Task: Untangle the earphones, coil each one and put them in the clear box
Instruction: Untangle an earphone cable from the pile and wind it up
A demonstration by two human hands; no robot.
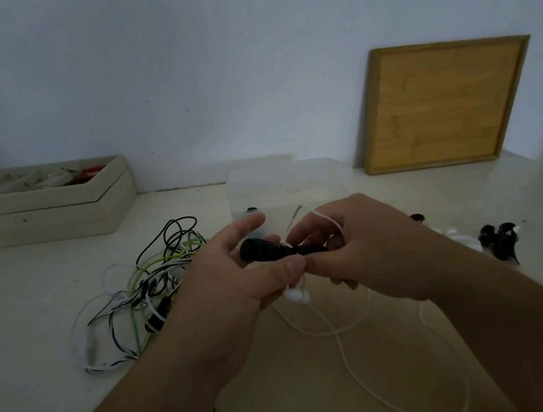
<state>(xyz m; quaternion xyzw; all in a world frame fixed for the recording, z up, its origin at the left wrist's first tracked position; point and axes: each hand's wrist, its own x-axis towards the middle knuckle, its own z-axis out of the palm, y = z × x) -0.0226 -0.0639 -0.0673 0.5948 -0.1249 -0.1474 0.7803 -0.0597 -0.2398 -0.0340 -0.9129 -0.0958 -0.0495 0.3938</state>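
My left hand (238, 279) and my right hand (355, 250) meet above the table's middle, both gripping a small black coiled earphone bundle (269, 251) with a white cable wrapped at its waist. The white earphone cable (349, 361) loops over my right fingers and trails down over the table; its white earbuds (295, 295) hang under my left thumb. A tangle of black, white and green earphones (142, 285) lies to the left. Behind my hands stands the clear box (288, 186), with something dark inside.
A beige compartment tray (42, 205) with small items sits at the back left. A wooden framed board (443, 103) leans on the wall at the back right. Black and white coiled earphones (495, 238) lie right of my right wrist.
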